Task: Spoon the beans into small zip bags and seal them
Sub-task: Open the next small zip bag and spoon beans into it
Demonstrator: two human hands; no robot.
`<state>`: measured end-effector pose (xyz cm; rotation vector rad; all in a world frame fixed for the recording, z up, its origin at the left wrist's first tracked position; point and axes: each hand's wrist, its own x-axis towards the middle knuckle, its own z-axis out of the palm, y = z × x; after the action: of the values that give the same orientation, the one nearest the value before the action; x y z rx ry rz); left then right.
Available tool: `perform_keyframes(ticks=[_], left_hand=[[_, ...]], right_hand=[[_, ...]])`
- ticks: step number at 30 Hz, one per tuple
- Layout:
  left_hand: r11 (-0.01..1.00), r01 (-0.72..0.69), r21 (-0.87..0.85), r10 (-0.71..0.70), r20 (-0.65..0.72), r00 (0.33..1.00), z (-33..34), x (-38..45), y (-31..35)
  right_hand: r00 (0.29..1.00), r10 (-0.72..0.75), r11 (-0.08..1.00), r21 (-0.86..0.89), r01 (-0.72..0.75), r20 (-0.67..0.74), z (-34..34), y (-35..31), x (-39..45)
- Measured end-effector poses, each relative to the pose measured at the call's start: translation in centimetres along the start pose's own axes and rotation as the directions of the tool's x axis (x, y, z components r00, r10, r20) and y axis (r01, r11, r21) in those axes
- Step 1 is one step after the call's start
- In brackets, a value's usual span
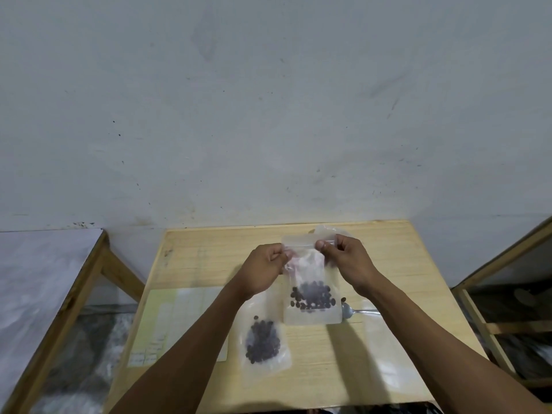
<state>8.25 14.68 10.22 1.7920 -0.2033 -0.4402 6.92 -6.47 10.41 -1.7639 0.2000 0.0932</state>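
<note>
A small clear zip bag (310,282) with dark beans (312,295) in its lower half hangs upright above the wooden table (328,354). My left hand (264,268) pinches its top strip at the left. At the right end of that strip, my right hand (346,258) pinches it between thumb and fingers. A second zip bag (264,339) holding dark beans lies flat on the table below my left forearm. A metal spoon (355,310) rests on the table behind the held bag, partly hidden by it.
A flat stack of pale sheets or bags (179,318) lies on the table's left side. A wooden-framed table (44,294) stands to the left and another wooden frame (493,309) to the right. A grey wall rises just behind the table.
</note>
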Motion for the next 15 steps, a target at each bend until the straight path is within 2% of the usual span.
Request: perform_keyframes(ticks=[3,5,8,11,13,15], left_hand=[[0.985,0.002,-0.172,-0.012,-0.054,0.998,0.8,-0.3,0.3],[0.980,-0.014,-0.197,-0.005,-0.098,0.995,1.0,-0.3,0.2],[0.988,-0.008,-0.154,-0.014,-0.145,0.989,1.2,-0.3,-0.2],[0.998,-0.021,-0.067,0.008,-0.187,0.982,1.5,-0.5,-0.7],[0.999,-0.041,0.026,0.046,-0.182,0.982,1.6,-0.8,-0.9],[0.995,-0.056,0.078,0.069,-0.180,0.981,1.6,-1.0,-1.0]], right_hand=[[1.000,-0.011,1.000,-0.011,0.011,0.011,0.3,0.2,-0.1],[0.999,-0.032,0.999,-0.014,0.032,0.010,0.6,0.5,-0.4],[0.999,-0.050,0.999,0.010,0.050,0.022,1.0,0.5,-0.9],[0.993,-0.025,0.998,0.061,0.018,0.112,1.0,-0.1,-1.1],[0.984,-0.012,1.000,0.025,0.007,0.178,1.0,-0.4,-1.3],[0.983,-0.013,1.000,-0.006,0.014,0.181,1.1,-0.4,-1.5]])
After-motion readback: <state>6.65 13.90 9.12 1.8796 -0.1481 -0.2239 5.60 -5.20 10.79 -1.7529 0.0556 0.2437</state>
